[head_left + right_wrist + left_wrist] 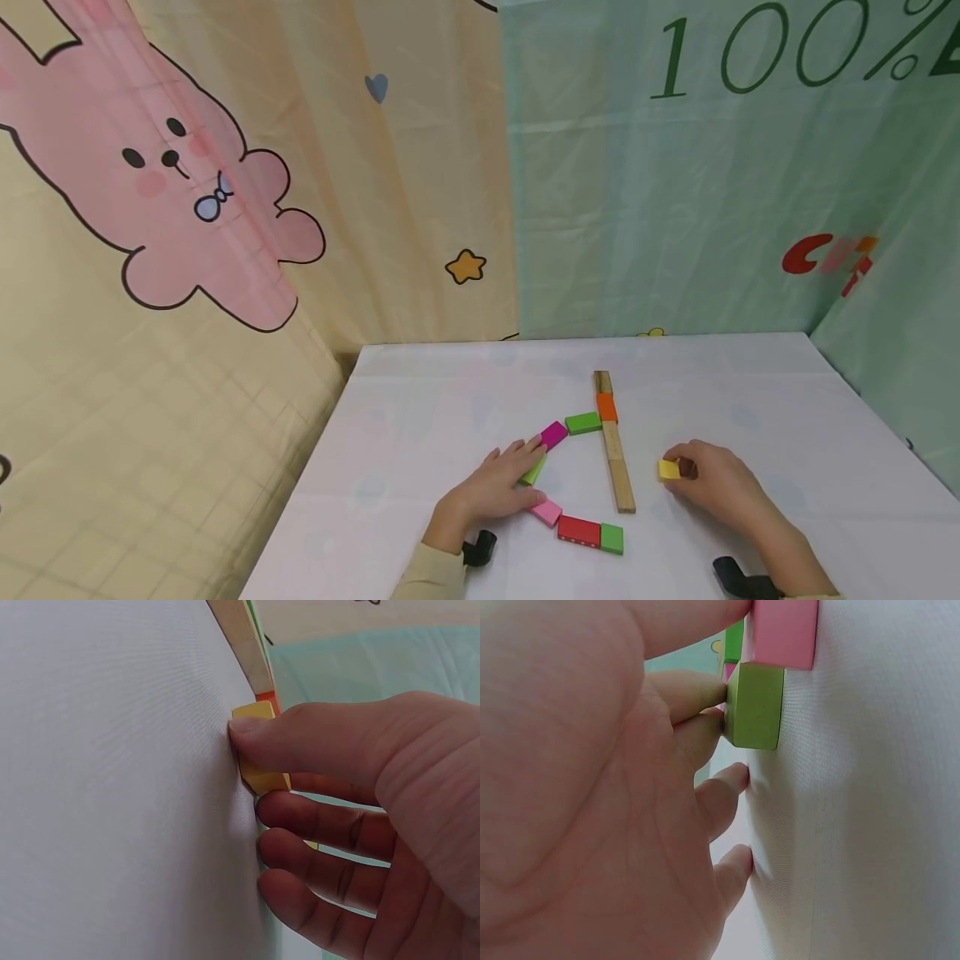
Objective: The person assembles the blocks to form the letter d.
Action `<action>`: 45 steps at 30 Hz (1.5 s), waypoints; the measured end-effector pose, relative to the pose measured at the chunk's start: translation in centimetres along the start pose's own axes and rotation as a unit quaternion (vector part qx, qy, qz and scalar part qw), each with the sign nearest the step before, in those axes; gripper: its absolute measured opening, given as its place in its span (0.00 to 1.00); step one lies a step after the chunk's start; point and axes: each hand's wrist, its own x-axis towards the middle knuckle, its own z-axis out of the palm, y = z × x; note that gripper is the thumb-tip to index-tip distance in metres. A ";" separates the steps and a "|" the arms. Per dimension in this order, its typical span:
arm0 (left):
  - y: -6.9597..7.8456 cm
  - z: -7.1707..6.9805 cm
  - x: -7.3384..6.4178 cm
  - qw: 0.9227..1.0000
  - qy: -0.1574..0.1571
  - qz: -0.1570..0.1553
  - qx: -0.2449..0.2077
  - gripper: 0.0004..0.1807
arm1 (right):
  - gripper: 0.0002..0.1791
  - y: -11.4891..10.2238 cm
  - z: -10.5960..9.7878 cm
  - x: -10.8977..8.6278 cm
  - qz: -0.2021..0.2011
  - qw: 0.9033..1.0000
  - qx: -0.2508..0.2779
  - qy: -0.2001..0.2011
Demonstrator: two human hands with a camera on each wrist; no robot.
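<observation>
My right hand (716, 483) pinches a yellow block (669, 470) between thumb and fingers, low at the white tabletop; the right wrist view shows the thumb across the yellow block (262, 780). On the left, my left hand (491, 485) lies with fingers extended over a curved row of blocks. Its fingertips touch the light green block (757, 709), and its thumb is at the pink block (786, 634). A magenta block (554, 434) sits by the fingertips, followed by a green block (582, 423). Below, a red block (578, 531) adjoins another green block (612, 538).
A straight line of wooden blocks (618, 471) with an orange block (607, 407) in it stands between the hands. The white table (420, 375) ends at hanging cloths behind, one with a pink rabbit (202, 175). Black wrist mounts (480, 548) show under both wrists.
</observation>
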 end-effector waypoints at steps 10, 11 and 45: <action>-0.1 0.0 0.1 1.000 -0.001 0.010 0.000 0.41 | 0.19 0.1 -0.2 0.0 -0.003 1.000 -0.008 -0.017; -0.1 0.0 0.1 1.000 0.000 0.012 -0.001 0.41 | 0.20 0.1 -0.2 0.0 -0.002 1.000 -0.010 -0.018; 0.1 0.0 -0.2 1.000 0.002 0.006 -0.002 0.41 | 0.19 -0.6 0.2 0.0 -0.032 0.999 -0.016 -0.034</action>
